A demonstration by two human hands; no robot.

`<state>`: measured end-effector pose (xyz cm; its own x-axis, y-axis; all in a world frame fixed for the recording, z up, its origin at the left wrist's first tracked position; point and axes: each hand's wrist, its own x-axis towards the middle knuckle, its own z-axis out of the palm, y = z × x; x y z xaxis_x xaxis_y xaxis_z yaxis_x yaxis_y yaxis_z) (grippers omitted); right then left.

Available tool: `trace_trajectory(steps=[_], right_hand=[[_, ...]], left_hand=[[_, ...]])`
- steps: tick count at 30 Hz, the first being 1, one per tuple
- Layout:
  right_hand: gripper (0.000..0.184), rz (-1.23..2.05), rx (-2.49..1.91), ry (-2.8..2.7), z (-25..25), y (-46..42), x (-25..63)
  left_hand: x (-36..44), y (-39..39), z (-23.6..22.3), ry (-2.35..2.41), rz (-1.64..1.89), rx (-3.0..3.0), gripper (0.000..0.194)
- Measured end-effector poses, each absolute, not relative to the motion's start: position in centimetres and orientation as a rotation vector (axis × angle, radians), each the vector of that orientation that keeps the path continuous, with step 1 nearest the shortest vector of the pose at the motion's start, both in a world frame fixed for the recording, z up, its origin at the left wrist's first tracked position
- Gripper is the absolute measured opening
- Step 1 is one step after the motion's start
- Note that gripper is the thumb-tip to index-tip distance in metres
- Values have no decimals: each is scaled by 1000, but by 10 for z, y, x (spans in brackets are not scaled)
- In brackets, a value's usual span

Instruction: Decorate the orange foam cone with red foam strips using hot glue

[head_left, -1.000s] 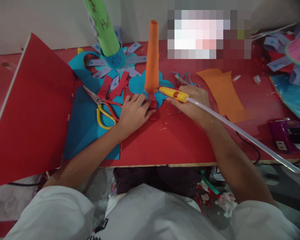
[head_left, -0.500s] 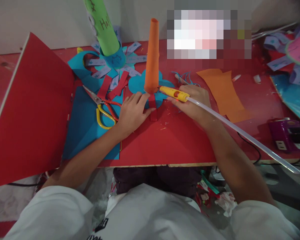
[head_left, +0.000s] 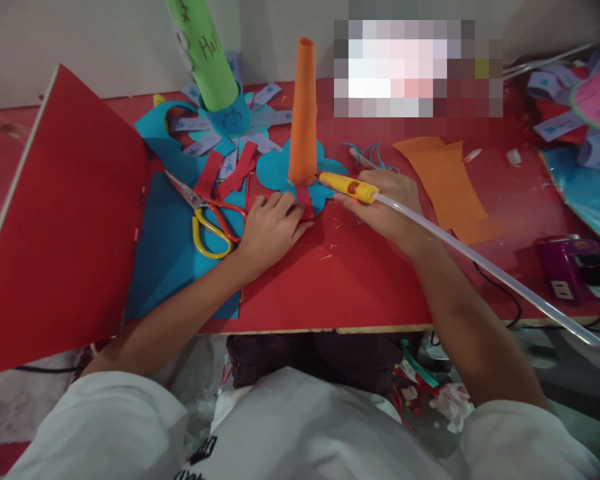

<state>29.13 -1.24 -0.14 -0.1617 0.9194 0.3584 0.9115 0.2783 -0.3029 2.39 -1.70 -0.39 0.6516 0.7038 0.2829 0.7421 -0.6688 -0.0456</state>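
Head view: a red counter (head_left: 370,287) with paper crafts and tools on it.
Left hand (head_left: 275,227): fingers bent and close together, resting at a red strip (head_left: 304,195) — I cannot tell whether thumb and fingers pinch it.
Right hand (head_left: 390,203): closed around a yellow glue gun (head_left: 347,187), a clear stick (head_left: 480,263) trailing from its rear.
Nozzle: pointing left, right by the foot of the orange tube (head_left: 304,113); contact is hard to tell.
Orange tube: upright on the blue flower-shaped paper (head_left: 273,170), between and beyond the hands.
Scissors (head_left: 193,198): open-handled, just beside the left hand, partly over a blue sheet (head_left: 163,267).
Behind, left: a green tube (head_left: 213,73) in a blue ring (head_left: 233,120) — tilted, with patterned strips spread around it.
Right side: an orange sheet (head_left: 445,187) lies near the right hand; a purple box (head_left: 560,270) sits farther out.
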Motion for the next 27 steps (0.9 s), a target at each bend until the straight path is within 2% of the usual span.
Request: trace_trajectory(steps=[3, 10, 17, 22, 27], right_hand=[[56, 52, -1646, -2062, -3, -11, 292], [53, 119, -1682, -2027, -13, -6, 291], [43, 226, -1593, -2096, -15, -4, 284], [48, 293, -1670, -2140, -14, -5, 278], [52, 351, -1721, -2230, -11, -5, 277]], left_hand=[[22, -16, -8, -1069, -462, -2680, 22], [18, -18, -8, -846, -725, -2671, 28], [15, -20, -6, -529, -771, -2812, 25], [13, -19, 0, -352, -900, -2806, 19], [12, -18, -2, -351, -903, -2847, 24]])
